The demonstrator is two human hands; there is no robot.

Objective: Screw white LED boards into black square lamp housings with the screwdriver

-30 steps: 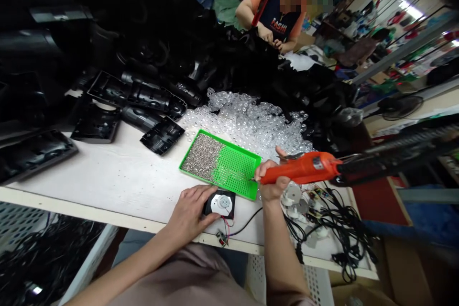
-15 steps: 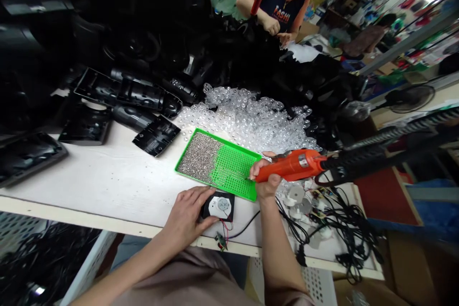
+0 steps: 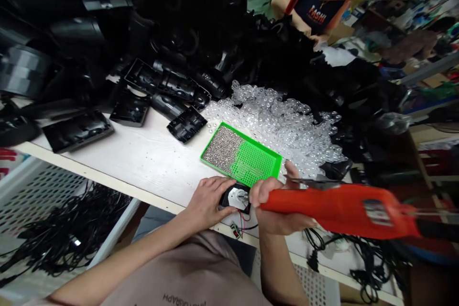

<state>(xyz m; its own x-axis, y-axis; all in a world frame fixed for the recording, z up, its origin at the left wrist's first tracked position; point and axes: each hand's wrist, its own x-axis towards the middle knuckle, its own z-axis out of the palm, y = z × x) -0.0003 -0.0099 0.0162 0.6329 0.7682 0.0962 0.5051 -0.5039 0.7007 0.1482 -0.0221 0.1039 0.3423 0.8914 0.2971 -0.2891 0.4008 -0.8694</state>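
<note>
My left hand (image 3: 206, 201) lies over the left side of a small black housing, its fingers and thumb gripping the edges. A white motor plate (image 3: 234, 199) sits in that housing, and red and dark wires run down to a small green circuit board (image 3: 235, 231). Wrapped around an orange electric screwdriver (image 3: 333, 208) is my right hand (image 3: 274, 222). The driver lies nearly level, and its bit points left onto the motor area; whether a screw is on the tip cannot be made out. Just beyond the housing is a green tray (image 3: 253, 140) of small screws (image 3: 221, 150).
Clear plastic pieces (image 3: 279, 119) are heaped behind the tray. Black shell halves (image 3: 79, 130) lie at left, before a dark pile. Black cables (image 3: 369, 267) lie at right, and a white crate (image 3: 39, 186) stands below the table. A co-worker (image 3: 304, 14) is across.
My right hand has brought the screwdriver from the tray's right end down and toward me, onto the motor. My left hand still grips the housing. The whole view has shifted.
</note>
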